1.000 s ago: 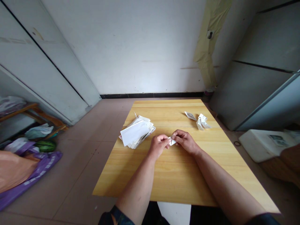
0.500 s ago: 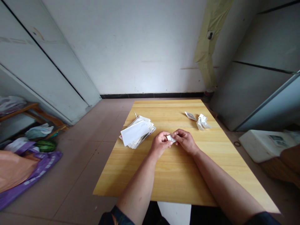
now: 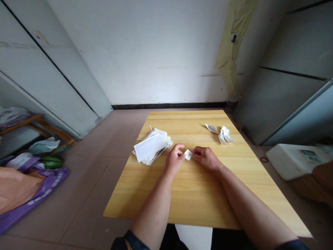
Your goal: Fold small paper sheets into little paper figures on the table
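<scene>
Lying by left hand (image 3: 174,161): paper stack (image 3: 152,147)

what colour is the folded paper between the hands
The folded paper is white; the head view shows it best.

The wooden table (image 3: 130,198) is streaked honey-yellow, the folded paper (image 3: 188,154) plain white, the plastic bag (image 3: 44,191) purple with white lettering.

Watermelon (image 3: 51,162) beside a purple plastic bag (image 3: 49,184)
</scene>
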The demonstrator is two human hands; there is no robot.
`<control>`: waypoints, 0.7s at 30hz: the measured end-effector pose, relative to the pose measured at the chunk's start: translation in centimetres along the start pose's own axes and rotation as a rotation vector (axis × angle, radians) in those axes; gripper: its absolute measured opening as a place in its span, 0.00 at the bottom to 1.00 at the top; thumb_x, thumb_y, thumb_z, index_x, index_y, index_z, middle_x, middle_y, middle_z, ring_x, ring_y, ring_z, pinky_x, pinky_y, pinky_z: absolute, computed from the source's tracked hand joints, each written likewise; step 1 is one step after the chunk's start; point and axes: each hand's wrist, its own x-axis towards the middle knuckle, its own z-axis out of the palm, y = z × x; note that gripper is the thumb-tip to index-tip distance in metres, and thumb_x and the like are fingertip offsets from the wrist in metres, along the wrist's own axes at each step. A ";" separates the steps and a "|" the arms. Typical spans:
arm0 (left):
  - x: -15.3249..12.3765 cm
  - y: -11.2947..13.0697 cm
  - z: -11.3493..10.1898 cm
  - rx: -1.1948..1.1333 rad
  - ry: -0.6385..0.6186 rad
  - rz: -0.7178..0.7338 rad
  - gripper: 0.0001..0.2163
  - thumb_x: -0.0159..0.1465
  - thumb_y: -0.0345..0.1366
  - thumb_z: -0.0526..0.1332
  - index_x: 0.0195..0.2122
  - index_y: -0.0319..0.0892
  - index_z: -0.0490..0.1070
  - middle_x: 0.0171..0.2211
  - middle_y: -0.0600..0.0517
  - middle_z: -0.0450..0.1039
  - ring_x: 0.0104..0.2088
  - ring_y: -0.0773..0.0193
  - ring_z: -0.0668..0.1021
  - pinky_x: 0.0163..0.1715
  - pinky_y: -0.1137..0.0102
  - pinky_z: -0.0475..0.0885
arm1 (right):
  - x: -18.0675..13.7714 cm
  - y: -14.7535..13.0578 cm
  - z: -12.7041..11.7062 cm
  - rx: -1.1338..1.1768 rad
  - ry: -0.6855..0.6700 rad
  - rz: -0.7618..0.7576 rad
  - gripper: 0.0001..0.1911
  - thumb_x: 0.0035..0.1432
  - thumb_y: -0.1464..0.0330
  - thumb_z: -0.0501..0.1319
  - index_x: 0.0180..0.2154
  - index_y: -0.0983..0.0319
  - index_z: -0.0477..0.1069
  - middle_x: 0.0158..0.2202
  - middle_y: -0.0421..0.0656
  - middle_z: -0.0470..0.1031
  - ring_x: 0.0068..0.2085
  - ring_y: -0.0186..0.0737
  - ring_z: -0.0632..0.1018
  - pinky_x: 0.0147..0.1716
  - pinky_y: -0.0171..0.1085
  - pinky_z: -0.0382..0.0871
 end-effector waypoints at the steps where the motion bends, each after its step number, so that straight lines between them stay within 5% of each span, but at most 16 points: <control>1: -0.1 0.0 0.1 0.057 0.007 0.007 0.14 0.53 0.30 0.59 0.42 0.43 0.69 0.21 0.59 0.68 0.21 0.70 0.68 0.25 0.75 0.60 | 0.0 -0.1 0.0 -0.054 -0.003 0.005 0.08 0.52 0.65 0.58 0.27 0.62 0.72 0.22 0.39 0.72 0.25 0.34 0.69 0.25 0.32 0.58; 11: -0.5 1.4 1.0 0.533 0.088 -0.034 0.04 0.56 0.29 0.60 0.27 0.46 0.69 0.21 0.55 0.69 0.24 0.64 0.70 0.26 0.73 0.56 | 0.0 -0.6 1.0 -0.373 0.056 0.082 0.11 0.57 0.69 0.56 0.39 0.59 0.75 0.34 0.44 0.78 0.32 0.38 0.76 0.31 0.32 0.63; 17: -0.8 1.5 1.2 0.706 0.059 0.001 0.05 0.59 0.31 0.59 0.34 0.46 0.73 0.29 0.50 0.74 0.30 0.60 0.74 0.29 0.71 0.60 | -0.7 -1.5 0.6 -0.516 -0.110 -0.093 0.19 0.62 0.72 0.50 0.50 0.52 0.71 0.41 0.43 0.73 0.38 0.36 0.75 0.34 0.31 0.64; 21: -1.1 2.2 1.3 0.878 -0.002 0.018 0.08 0.62 0.34 0.56 0.36 0.45 0.75 0.35 0.46 0.73 0.35 0.58 0.74 0.33 0.69 0.63 | -1.1 -2.9 1.2 -0.744 -0.158 -0.098 0.16 0.64 0.69 0.51 0.49 0.55 0.70 0.43 0.48 0.70 0.43 0.42 0.72 0.32 0.31 0.64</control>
